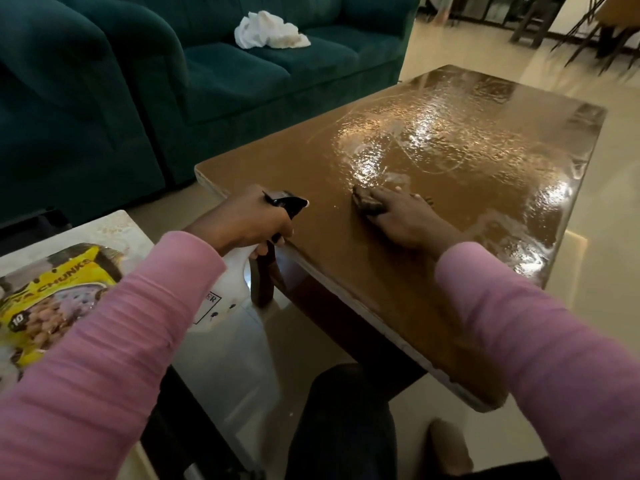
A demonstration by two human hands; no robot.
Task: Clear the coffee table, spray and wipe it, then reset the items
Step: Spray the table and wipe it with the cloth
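A person in pink sleeves is leaning over a brown coffee desk (pixel 450 174), seen from a head-worn camera looking down at both hands.

The left hand (pixel 247 225) is gripping a white spray bottle (pixel 239 271) by its neck, with the grip wrapped fully around it. The bottle's black nozzle (pixel 289 204) is sticking out past the top of this grip and pointing across the desk toward the other hand. The white body of the bottle is hanging below the grip, just off the desk's near left corner.

The right hand (pixel 398 216) is lying flat on the desk top, fingers spread wide, pressing down on a dark cloth (pixel 367 204). The cloth is showing only at the thumb side of this grip, touching the desk; most of it is hidden under the palm. Beyond the fingertips, the desk surface is shining wet, with whitish streaks and curved smear marks across its middle and far end.

To the outside of the left grip and nearer the camera, a pale side desk (pixel 104 230) is carrying a yellow snack packet (pixel 52 289), partly covered by the left sleeve. Well beyond both hands, a dark green sofa (pixel 207 81) is standing with a crumpled white cloth (pixel 268 31) on its seat. A pale glossy floor (pixel 606 271) is showing around the desk.
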